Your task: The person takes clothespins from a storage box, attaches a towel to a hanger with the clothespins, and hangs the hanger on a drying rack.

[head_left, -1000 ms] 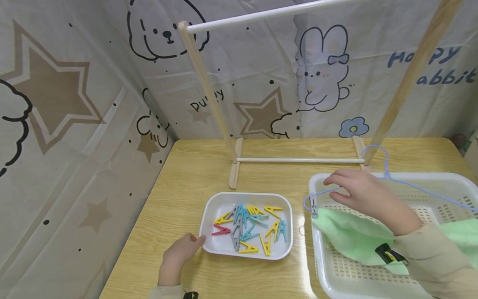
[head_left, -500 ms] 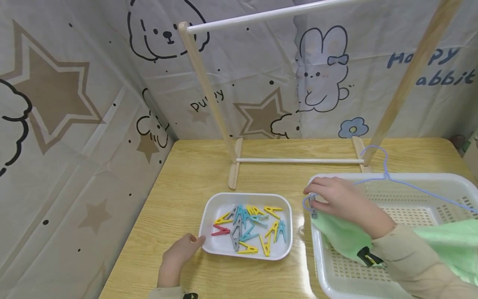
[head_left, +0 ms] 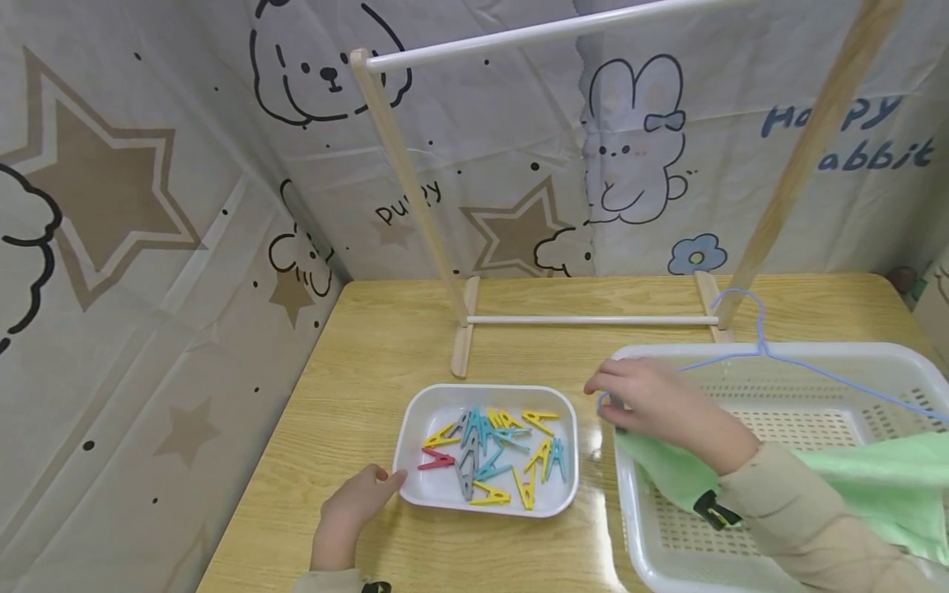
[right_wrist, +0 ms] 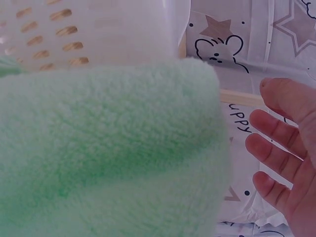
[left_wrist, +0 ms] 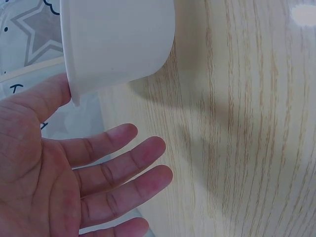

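Observation:
At the lower left corner of the white tray (head_left: 485,511), my left hand (head_left: 357,501) touches the rim with its thumb; in the left wrist view its other fingers (left_wrist: 123,170) are spread below the tray wall. Several yellow, blue, grey and red clothespins (head_left: 439,458) lie inside. My right hand (head_left: 652,402) is over the left end of a blue hanger (head_left: 815,375), covering most of a grey clothespin there. A green fluffy towel (head_left: 875,465) hangs from that end and fills much of the right wrist view, where the right fingers (right_wrist: 276,153) are parted beside it.
Beneath the towel and hanger stands a white perforated basket (head_left: 630,502). Behind it rises a wooden drying rack (head_left: 415,189) with a white top bar (head_left: 549,33). A printed cloth (head_left: 111,395) lines the back and left sides of the table (head_left: 356,354).
My right hand has moved left, from above the basket to the hanger's left end, and now hides the grey clothespin there. My left hand has stayed at the tray rim.

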`<control>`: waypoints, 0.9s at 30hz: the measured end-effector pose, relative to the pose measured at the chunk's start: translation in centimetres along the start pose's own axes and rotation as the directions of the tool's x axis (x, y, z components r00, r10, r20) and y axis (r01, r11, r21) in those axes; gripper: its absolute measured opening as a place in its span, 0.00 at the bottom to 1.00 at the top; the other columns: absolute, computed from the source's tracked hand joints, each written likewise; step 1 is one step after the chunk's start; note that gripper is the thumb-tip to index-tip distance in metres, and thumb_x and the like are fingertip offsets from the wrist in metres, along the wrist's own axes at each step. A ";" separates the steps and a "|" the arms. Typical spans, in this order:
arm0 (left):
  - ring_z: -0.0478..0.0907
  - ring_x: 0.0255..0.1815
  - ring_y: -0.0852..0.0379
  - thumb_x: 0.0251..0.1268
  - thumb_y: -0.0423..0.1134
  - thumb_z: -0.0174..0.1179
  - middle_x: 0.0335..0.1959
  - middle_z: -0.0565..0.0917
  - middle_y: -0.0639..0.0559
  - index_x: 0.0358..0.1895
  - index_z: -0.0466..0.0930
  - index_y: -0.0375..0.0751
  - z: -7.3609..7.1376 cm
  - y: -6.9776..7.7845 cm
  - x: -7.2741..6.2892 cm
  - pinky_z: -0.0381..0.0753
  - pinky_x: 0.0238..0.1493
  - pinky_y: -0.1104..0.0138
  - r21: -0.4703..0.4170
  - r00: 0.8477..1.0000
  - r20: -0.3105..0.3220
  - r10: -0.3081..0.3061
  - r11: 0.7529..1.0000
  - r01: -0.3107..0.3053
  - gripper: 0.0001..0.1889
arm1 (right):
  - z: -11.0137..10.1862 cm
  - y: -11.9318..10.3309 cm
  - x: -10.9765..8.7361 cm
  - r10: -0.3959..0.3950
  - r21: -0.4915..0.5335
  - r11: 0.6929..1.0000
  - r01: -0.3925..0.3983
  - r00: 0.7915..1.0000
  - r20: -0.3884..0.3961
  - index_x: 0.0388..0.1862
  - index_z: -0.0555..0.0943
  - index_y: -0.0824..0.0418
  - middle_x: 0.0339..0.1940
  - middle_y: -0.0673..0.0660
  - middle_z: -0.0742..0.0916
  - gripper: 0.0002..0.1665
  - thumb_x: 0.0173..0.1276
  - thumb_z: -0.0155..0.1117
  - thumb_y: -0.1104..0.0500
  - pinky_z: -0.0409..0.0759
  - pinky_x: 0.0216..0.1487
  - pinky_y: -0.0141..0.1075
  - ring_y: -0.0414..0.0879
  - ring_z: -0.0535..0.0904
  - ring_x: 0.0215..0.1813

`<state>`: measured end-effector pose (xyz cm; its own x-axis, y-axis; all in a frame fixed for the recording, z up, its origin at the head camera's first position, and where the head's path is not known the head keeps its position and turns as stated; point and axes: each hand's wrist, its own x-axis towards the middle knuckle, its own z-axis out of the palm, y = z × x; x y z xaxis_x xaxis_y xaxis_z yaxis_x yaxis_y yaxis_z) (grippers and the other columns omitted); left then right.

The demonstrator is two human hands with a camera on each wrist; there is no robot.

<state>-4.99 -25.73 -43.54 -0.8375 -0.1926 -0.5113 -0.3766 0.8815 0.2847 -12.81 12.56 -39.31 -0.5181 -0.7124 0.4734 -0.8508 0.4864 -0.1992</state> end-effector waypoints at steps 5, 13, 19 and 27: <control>0.75 0.37 0.45 0.61 0.60 0.45 0.35 0.79 0.41 0.45 0.72 0.30 0.0 0.0 0.0 0.71 0.37 0.51 0.001 1.000 -0.003 0.007 1.000 -0.007 0.31 | 0.3 -0.2 0.3 -0.013 -0.007 1.000 0.013 0.999 0.036 0.35 0.80 0.61 0.30 0.50 0.81 0.15 0.45 0.69 0.61 0.75 0.31 0.36 0.40 0.75 0.27; 0.75 0.37 0.45 0.61 0.59 0.45 0.35 0.79 0.41 0.45 0.72 0.30 0.0 0.1 -0.1 0.71 0.37 0.51 -0.001 1.000 -0.007 0.017 1.000 -0.017 0.30 | 0.4 -0.6 0.8 0.011 -0.014 1.000 -0.009 0.993 0.115 0.35 0.80 0.59 0.31 0.49 0.81 0.13 0.47 0.67 0.61 0.74 0.29 0.35 0.41 0.76 0.28; 0.75 0.35 0.47 0.61 0.59 0.45 0.34 0.78 0.42 0.44 0.72 0.32 0.1 0.0 -0.1 0.70 0.36 0.51 0.003 1.000 -0.017 0.027 1.000 -0.027 0.29 | 0.6 -0.9 1.2 0.022 -0.001 1.000 -0.022 0.989 0.149 0.35 0.80 0.58 0.31 0.49 0.81 0.13 0.48 0.67 0.60 0.72 0.27 0.33 0.39 0.74 0.27; 0.75 0.35 0.47 0.62 0.59 0.45 0.34 0.79 0.43 0.44 0.72 0.32 0.1 0.0 -0.1 0.70 0.36 0.50 -0.002 0.999 -0.016 0.029 1.000 -0.029 0.29 | 0.8 -1.4 1.9 0.067 -0.012 0.998 -0.066 0.966 0.250 0.37 0.80 0.55 0.35 0.48 0.82 0.13 0.50 0.67 0.57 0.75 0.34 0.38 0.44 0.78 0.34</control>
<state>-4.88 -25.68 -43.59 -0.8544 -0.1738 -0.4896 -0.3529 0.8858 0.3014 -12.63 10.16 -38.79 -0.5795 -0.7820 0.2295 -0.8136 0.5385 -0.2194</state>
